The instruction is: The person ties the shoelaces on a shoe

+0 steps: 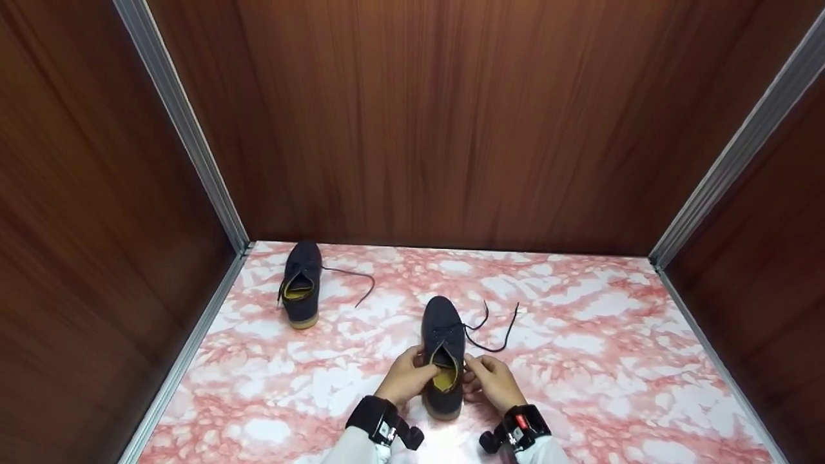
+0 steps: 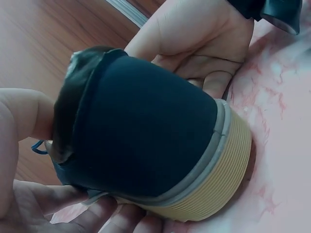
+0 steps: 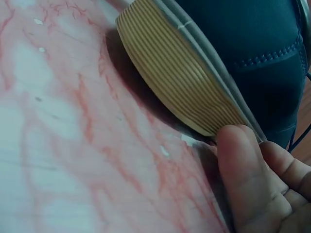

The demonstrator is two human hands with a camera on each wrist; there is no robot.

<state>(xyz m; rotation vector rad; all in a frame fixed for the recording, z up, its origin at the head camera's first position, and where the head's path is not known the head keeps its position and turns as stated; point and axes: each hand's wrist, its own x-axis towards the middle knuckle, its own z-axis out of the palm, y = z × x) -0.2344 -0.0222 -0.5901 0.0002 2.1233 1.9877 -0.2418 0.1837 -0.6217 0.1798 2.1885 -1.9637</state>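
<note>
Main risk, my read: the loose laces [image 1: 496, 350] on the near shoe [image 1: 442, 316]. They run out to its right in open curves on the tabletop [image 1: 580, 361], just beyond the right hand [image 1: 495, 386]. If the shoe gets lifted or slid, they could snag on the fingers or get trapped under the sole [image 3: 180, 73]. Second risk: uneven support. The left hand [image 1: 403, 377] has the opening, the right only works low at the sole edge, so a lift led by the left could roll the shoe or fold the soft heel collar [image 2: 80, 102]. Far shoe [image 1: 304, 258] is well apart at the back left, with its own lace [image 1: 372, 280] trailing right; low collision risk.

Grip, left: closed onto the side wall, thumb over the rim at the opening, other fingers low along the outside. Grip, right: fingers bent in, tips touching the sole edge, little gap between thumb and finger. Can't tell if that's a pinch or plain contact.

Near shoe sits between both hands, toe pointing away from the person. Can't confirm the heel is fully down; there's dark shadow under it.
</note>
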